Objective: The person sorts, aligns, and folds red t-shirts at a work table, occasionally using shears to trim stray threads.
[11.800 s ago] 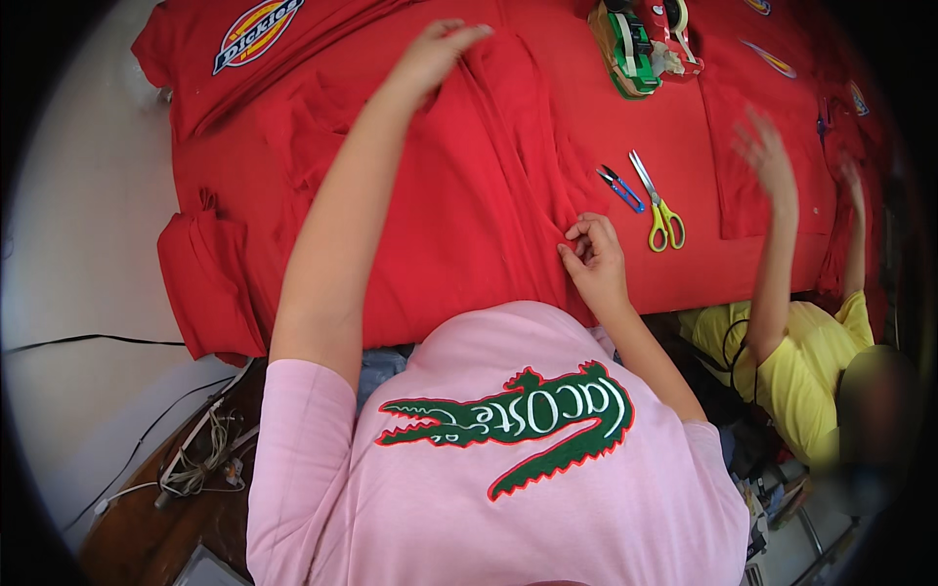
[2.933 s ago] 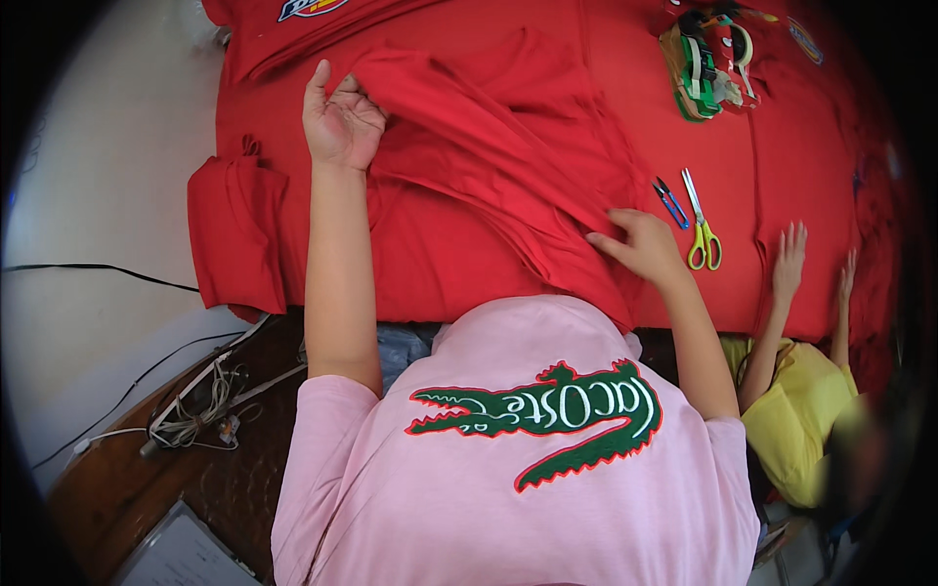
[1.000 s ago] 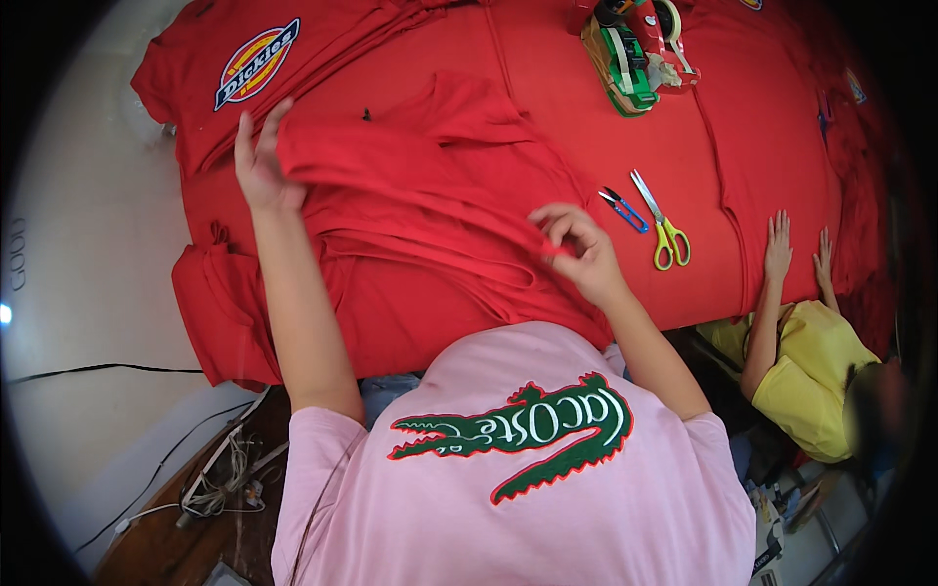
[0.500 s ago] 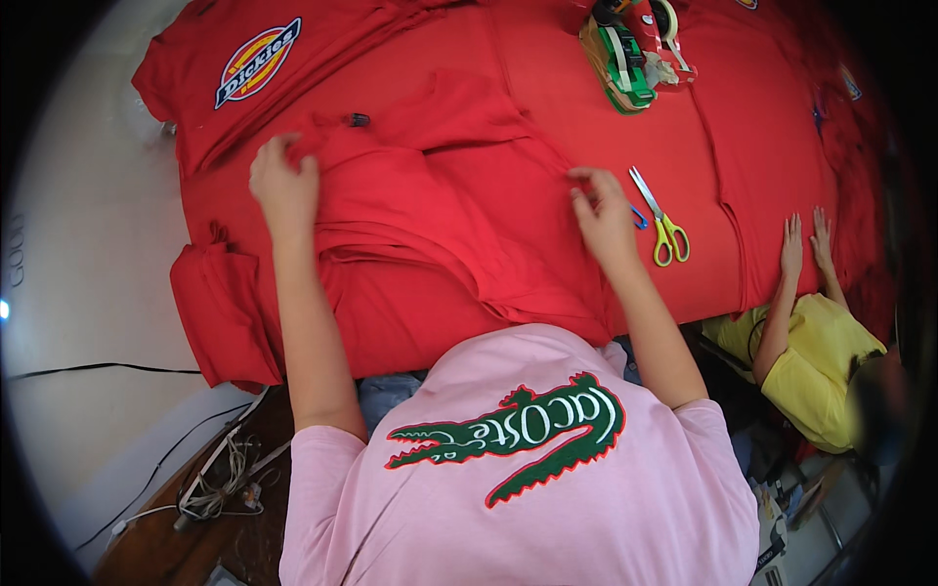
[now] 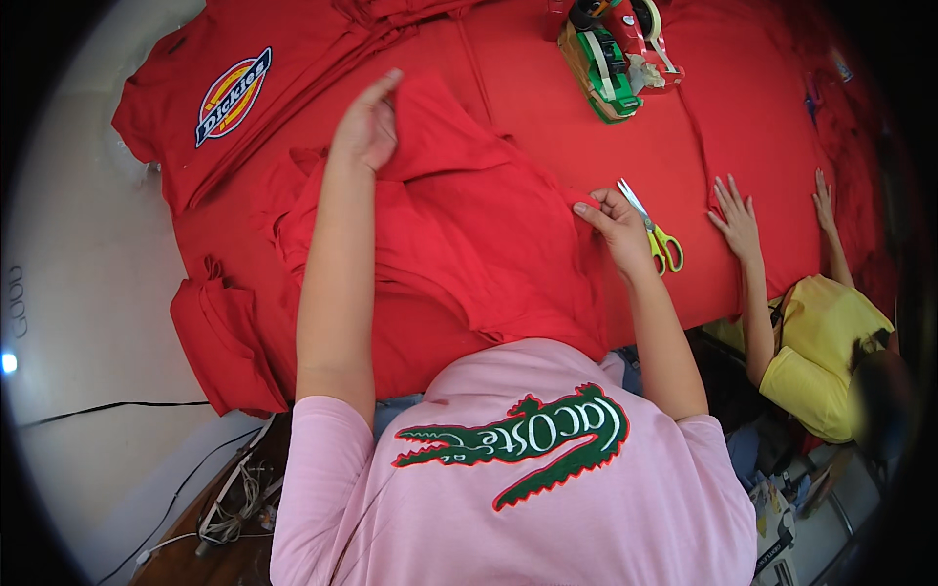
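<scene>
In front of me a crumpled red shirt [image 5: 440, 230] lies loosely spread, with folds bunched toward my body. My left hand [image 5: 369, 127] is over its far left part, fingers stretched out and palm turned to the right. My right hand [image 5: 620, 230] pinches the right edge of this shirt between thumb and fingers. Just to the right of that hand lie scissors [image 5: 657, 230] with yellow handles, blades pointing away from me and partly behind my fingers.
A green tape dispenser [image 5: 608, 83] and a red one [image 5: 650, 59] stand at the back. A red shirt with a round emblem [image 5: 233, 98] lies far left; a folded red garment [image 5: 225, 337] hangs over the near left edge. At right, a co-worker in yellow [image 5: 821, 342] rests hands on red cloth.
My left hand has swung away from me and to the right, its fingers now straighter. My right hand has closed on the shirt's edge. The co-worker's hands have moved apart.
</scene>
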A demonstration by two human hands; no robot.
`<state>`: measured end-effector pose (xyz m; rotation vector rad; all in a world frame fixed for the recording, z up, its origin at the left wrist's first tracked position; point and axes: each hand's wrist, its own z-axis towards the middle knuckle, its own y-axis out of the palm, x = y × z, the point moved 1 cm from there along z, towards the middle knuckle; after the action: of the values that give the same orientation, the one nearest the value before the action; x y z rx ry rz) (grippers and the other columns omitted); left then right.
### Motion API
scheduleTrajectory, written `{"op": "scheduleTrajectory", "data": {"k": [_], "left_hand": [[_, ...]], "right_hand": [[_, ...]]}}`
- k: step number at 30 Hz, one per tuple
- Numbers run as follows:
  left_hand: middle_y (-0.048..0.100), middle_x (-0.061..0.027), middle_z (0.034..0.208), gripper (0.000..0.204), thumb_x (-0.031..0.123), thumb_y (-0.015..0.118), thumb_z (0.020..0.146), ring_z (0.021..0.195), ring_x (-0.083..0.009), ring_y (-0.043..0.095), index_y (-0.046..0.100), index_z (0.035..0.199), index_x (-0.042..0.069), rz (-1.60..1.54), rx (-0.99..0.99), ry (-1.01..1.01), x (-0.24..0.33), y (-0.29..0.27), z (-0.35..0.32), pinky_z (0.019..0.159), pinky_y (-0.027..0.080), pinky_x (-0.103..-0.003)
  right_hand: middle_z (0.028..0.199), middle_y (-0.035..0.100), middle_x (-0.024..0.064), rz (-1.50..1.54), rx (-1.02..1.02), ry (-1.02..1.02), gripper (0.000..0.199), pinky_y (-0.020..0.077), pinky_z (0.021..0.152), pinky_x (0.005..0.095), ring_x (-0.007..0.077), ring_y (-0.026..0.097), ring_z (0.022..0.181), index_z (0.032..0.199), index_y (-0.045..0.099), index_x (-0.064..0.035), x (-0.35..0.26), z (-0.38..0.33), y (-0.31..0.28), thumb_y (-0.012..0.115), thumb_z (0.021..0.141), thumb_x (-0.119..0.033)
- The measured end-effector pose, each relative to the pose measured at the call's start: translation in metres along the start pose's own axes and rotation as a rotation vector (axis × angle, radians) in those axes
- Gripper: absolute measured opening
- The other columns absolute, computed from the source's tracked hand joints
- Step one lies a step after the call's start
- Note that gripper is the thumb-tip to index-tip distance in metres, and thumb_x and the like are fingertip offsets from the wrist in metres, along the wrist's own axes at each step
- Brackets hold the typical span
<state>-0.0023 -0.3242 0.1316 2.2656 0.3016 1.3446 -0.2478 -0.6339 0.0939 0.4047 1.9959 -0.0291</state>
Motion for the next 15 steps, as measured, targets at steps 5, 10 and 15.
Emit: {"op": "scheduleTrajectory", "data": {"k": [5,10,15], "left_hand": [[0.063,-0.0167,0.143,0.053,0.037,0.066,0.1,0.138,-0.0302,0.056,0.059,0.135,-0.003,-0.22,-0.111,0.167,0.076,-0.01,-0.014,0.122,0.04,-0.045],[0.055,-0.0185,0.152,0.067,0.043,0.062,0.1,0.145,-0.0326,0.049,0.049,0.147,-0.004,-0.243,-0.122,0.211,0.095,-0.037,-0.028,0.126,0.032,-0.048],[0.054,-0.0183,0.154,0.072,0.046,0.063,0.099,0.146,-0.0331,0.048,0.048,0.148,-0.005,-0.209,-0.081,0.249,0.091,-0.023,-0.033,0.125,0.034,-0.048]], "right_hand": [[0.083,0.063,-0.0038,-0.086,0.078,-0.073,0.018,0.0424,0.06,0.0235,0.0049,0.057,0.073,0.104,0.066,-0.0054,0.017,0.016,-0.006,0.079,0.092,-0.006],[0.115,0.068,0.0084,-0.711,0.071,-0.617,0.022,0.0533,0.085,0.0315,0.0197,0.065,0.1,0.108,0.068,-0.002,-0.021,0.02,0.036,0.078,0.089,-0.006],[0.12,0.069,0.0152,-0.708,-0.289,-0.666,0.038,0.0513,0.099,0.0398,0.0319,0.065,0.11,0.114,0.073,0.0,-0.039,0.02,0.102,0.081,0.09,-0.028]]}}
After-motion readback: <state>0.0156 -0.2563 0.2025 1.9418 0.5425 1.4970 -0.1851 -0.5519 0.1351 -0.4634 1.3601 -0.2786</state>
